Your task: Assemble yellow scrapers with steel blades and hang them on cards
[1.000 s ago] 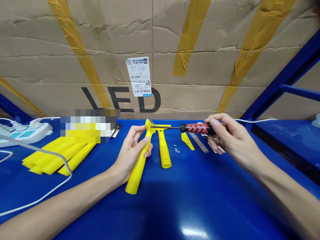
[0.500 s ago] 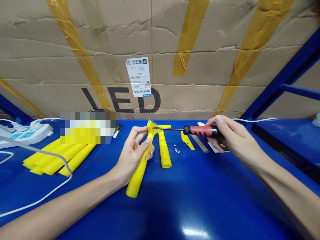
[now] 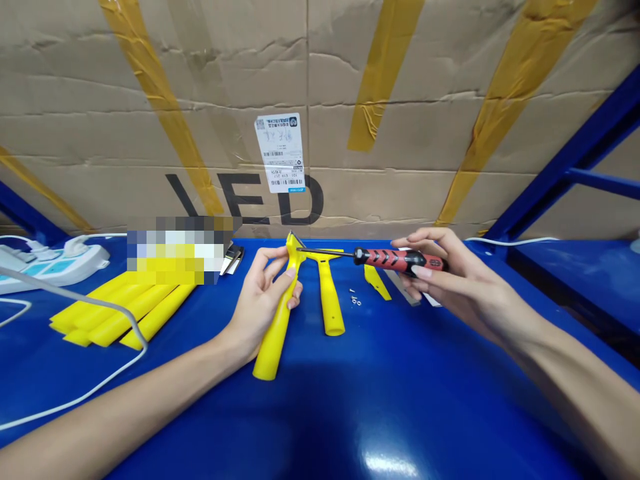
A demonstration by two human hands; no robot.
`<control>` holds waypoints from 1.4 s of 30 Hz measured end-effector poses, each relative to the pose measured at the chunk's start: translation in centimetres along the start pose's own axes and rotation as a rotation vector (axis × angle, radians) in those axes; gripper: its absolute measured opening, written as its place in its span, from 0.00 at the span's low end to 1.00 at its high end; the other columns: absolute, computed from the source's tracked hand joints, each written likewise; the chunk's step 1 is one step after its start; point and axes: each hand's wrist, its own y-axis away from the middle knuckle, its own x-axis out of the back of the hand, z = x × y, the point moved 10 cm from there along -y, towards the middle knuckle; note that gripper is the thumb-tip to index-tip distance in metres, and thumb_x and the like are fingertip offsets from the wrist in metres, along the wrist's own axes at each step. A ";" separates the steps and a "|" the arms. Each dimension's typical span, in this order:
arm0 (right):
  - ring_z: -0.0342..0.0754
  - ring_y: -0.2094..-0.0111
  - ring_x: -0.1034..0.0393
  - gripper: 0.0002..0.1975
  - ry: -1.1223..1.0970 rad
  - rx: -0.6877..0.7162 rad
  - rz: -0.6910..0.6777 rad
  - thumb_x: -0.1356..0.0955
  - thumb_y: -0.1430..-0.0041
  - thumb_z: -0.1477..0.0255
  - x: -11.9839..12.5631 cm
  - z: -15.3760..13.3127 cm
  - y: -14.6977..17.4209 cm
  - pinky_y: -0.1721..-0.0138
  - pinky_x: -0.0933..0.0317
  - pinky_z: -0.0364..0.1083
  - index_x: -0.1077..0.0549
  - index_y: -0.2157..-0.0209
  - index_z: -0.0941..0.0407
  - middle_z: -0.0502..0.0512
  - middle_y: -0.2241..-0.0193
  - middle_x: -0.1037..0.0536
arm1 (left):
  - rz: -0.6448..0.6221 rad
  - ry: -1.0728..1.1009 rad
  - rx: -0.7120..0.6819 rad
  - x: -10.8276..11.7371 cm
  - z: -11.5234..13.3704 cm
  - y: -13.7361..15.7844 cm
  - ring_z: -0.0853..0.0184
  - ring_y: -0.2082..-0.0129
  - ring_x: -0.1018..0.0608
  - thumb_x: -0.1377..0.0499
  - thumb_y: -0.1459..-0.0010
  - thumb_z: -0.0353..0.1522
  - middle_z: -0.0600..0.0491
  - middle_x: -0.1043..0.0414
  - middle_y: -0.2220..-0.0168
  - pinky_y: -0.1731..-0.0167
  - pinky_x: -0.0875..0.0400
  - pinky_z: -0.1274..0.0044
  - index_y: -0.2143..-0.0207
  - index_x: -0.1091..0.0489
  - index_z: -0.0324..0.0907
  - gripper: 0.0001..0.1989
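My left hand [image 3: 267, 283] is closed around a yellow plastic scraper [image 3: 274, 337], its head up and its round handle slanting down toward me. A thin metal blade edge shows at the head. My right hand [image 3: 460, 273] grips a red and black screwdriver [image 3: 387, 259] between thumb and fingers, nearly level. The shaft's tip meets the side of the scraper's head; the screw itself is too small to see. Just behind lies a second yellow scraper handle [image 3: 331, 300]. Several small screws and nuts [image 3: 355, 300] and a flat yellow piece [image 3: 376, 283] are to its right.
Flat metal strips [image 3: 400, 287] lie partly behind my right hand. At left are a pile of yellow handles [image 3: 120, 300], a white power strip [image 3: 75, 267] and a looping cable [image 3: 135, 327]. A large cardboard box [image 3: 350, 193] stands along the back of the blue surface [image 3: 320, 413].
My right hand has shifted its grip: the thumb has moved from the top to the near side of the screwdriver handle, which has rolled. The scraper has risen slightly.
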 end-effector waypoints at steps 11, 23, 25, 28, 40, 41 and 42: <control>0.45 0.75 0.32 0.18 0.063 -0.016 0.008 0.27 0.41 0.59 0.2 0.3 0.0 0.75 0.38 0.46 0.33 0.55 0.48 0.50 0.68 0.26 | 0.000 -0.020 -0.021 0.1 0.1 0.1 0.75 0.77 0.30 0.34 0.43 0.32 0.59 0.32 0.67 0.78 0.37 0.81 0.58 0.39 0.46 0.16; 0.45 0.74 0.29 0.19 -0.031 -0.045 0.027 0.25 0.45 0.60 0.4 0.6 0.0 0.75 0.36 0.46 0.32 0.55 0.48 0.53 0.60 0.23 | -0.016 -0.048 -0.028 -0.1 0.3 0.2 0.75 0.78 0.31 0.36 0.41 0.32 0.59 0.31 0.68 0.78 0.38 0.80 0.58 0.39 0.46 0.14; 0.45 0.74 0.31 0.19 -0.068 -0.026 0.013 0.24 0.46 0.62 0.4 0.3 0.0 0.76 0.37 0.46 0.32 0.56 0.47 0.52 0.63 0.24 | -0.020 -0.050 -0.024 -0.1 0.2 0.1 0.76 0.78 0.31 0.36 0.41 0.32 0.58 0.30 0.67 0.78 0.38 0.81 0.58 0.38 0.46 0.14; 0.42 0.82 0.41 0.13 0.037 -0.022 0.060 0.29 0.39 0.57 0.6 0.4 -0.1 0.83 0.47 0.43 0.33 0.60 0.49 0.45 0.80 0.34 | -0.028 -0.047 -0.007 -0.2 -0.1 0.2 0.75 0.77 0.30 0.36 0.41 0.32 0.57 0.29 0.65 0.78 0.38 0.81 0.58 0.38 0.46 0.14; 0.43 0.80 0.40 0.13 -0.033 -0.057 0.029 0.28 0.41 0.60 0.1 0.2 0.0 0.81 0.46 0.43 0.34 0.60 0.49 0.46 0.78 0.32 | 0.004 -0.036 -0.004 0.0 -0.1 0.1 0.76 0.78 0.29 0.35 0.43 0.31 0.56 0.28 0.63 0.78 0.37 0.81 0.59 0.38 0.45 0.15; 0.42 0.82 0.42 0.12 0.034 -0.037 0.046 0.30 0.38 0.58 0.1 0.1 0.0 0.82 0.48 0.43 0.34 0.61 0.49 0.44 0.82 0.35 | 0.005 -0.033 0.008 0.0 -0.2 0.1 0.76 0.77 0.29 0.35 0.43 0.31 0.56 0.28 0.63 0.78 0.37 0.81 0.59 0.38 0.45 0.15; 0.41 0.84 0.45 0.12 0.106 -0.025 0.070 0.33 0.35 0.56 0.2 0.1 0.0 0.83 0.50 0.42 0.34 0.62 0.50 0.43 0.85 0.37 | 0.006 -0.030 0.022 0.0 -0.4 0.2 0.76 0.77 0.29 0.35 0.42 0.31 0.56 0.28 0.62 0.78 0.37 0.81 0.58 0.38 0.45 0.14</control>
